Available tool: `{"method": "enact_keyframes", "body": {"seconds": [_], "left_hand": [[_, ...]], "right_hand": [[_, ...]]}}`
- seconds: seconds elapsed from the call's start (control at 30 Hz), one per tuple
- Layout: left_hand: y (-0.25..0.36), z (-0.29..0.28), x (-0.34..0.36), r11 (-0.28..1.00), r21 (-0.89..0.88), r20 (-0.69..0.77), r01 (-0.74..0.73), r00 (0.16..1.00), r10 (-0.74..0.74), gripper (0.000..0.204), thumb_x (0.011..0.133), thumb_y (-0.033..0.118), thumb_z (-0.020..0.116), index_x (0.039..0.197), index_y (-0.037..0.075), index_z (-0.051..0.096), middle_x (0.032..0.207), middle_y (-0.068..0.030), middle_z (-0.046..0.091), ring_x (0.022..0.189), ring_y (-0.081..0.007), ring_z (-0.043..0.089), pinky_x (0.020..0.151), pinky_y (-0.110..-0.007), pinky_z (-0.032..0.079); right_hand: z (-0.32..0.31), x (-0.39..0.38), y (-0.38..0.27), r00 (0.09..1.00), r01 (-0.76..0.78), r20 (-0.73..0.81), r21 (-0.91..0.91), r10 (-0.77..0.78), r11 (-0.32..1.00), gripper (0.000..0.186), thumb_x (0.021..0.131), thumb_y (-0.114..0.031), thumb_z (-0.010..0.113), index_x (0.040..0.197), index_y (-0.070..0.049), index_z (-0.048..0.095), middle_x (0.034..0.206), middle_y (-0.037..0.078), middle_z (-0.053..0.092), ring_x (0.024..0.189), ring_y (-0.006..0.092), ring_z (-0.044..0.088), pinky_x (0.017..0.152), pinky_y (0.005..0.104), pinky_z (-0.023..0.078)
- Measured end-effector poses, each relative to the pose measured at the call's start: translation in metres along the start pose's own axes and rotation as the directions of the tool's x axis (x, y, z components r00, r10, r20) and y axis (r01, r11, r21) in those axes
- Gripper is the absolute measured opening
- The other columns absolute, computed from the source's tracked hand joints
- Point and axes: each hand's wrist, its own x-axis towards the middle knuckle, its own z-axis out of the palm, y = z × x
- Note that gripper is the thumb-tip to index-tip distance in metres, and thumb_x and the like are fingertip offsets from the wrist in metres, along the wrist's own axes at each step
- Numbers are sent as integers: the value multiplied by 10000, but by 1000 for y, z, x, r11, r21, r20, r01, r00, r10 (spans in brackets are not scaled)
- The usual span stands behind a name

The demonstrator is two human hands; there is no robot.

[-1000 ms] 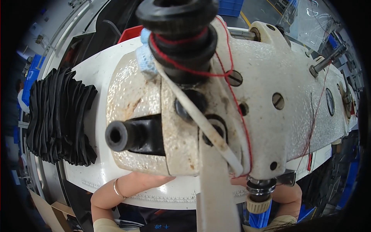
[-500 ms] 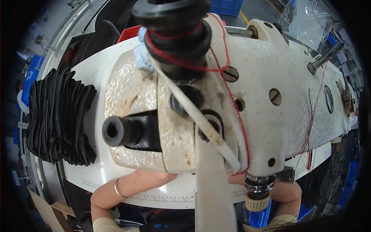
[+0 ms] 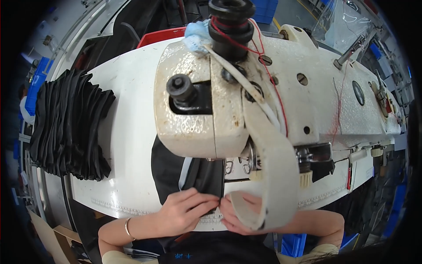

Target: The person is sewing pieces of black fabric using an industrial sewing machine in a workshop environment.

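Observation:
In front of me stands a white sewing machine (image 3: 184,138), its head covering the needle area. A black fabric piece (image 3: 163,171) lies under the head, with a pale strip (image 3: 185,173) along it. My left hand (image 3: 187,210) is closed, its fingertips pinching the fabric's near edge. Beside it, almost touching, my right hand (image 3: 235,215) is closed at the same edge, partly covered by a curved off-white band (image 3: 281,176) hanging from the machine. Red thread (image 3: 274,94) runs over the machine head.
A thick stack of black fabric pieces (image 3: 70,127) sits at the table's left. Behind the machine is a red tray (image 3: 162,37). A printed ruler scale (image 3: 118,206) follows the near edge of the white table (image 3: 132,105). Blue crates (image 3: 263,11) stand farther back.
My view has shifted, so the machine head appears smaller and farther up. Both hands, mostly hidden behind it before, now show with the black fabric.

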Motion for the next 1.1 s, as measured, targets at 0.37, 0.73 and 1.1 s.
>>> {"method": "enact_keyframes", "body": {"seconds": [0.37,0.73,1.1], "left_hand": [[22,-20,-9,936,-206,4,285,957,-290,408,639,-113,680,1027,11,658,1020,-102,649,887,-281,645,768,-363,540],[-24,-60,31,642,-521,-277,562,600,-750,85,850,25,694,910,-35,698,778,-66,693,724,-106,630,673,-256,497],[-25,-96,44,682,-429,-24,593,747,-665,107,869,65,709,909,-34,712,793,-34,698,749,-62,598,711,-209,479]], "right_hand": [[3,10,7,972,142,-131,-335,-195,932,201,807,-144,624,983,-53,594,987,70,587,890,208,573,735,323,478],[3,-4,-3,985,129,-90,-201,-150,971,227,733,-65,669,930,48,671,985,122,644,921,222,621,740,299,514],[8,-9,-8,995,50,-80,-208,-68,977,266,746,-108,623,954,53,660,998,140,644,1025,264,610,853,339,509]]}}
